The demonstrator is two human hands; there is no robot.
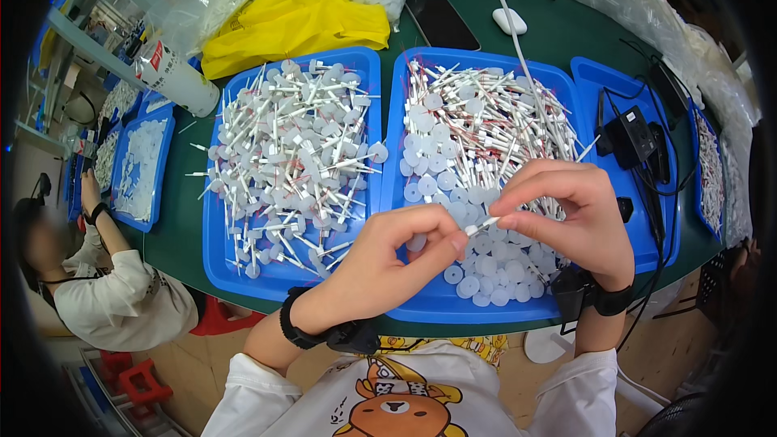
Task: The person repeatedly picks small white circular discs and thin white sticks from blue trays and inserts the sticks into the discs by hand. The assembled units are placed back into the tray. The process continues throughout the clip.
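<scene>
Above the near part of the right blue tray (pixel 393 146), my two hands meet at a small white stick-like part (pixel 483 226). My left hand (pixel 405 255) pinches its lower left end between thumb and forefinger. At the other end, the thumb and forefinger of my right hand (pixel 566 206) are closed on it. Below lie many loose translucent round discs (pixel 498 275). Farther back in the same tray are heaped thin white sticks with red wires (pixel 494 125). Whether a disc sits on the held part is hidden by my fingertips.
A left blue tray (pixel 212 235) holds white sticks fitted with discs (pixel 291 154). Behind it lie a yellow bag (pixel 295 28) and a phone (pixel 443 22). Black adapters with cables (pixel 631 137) fill a tray at right. A co-worker (pixel 121 299) sits at left.
</scene>
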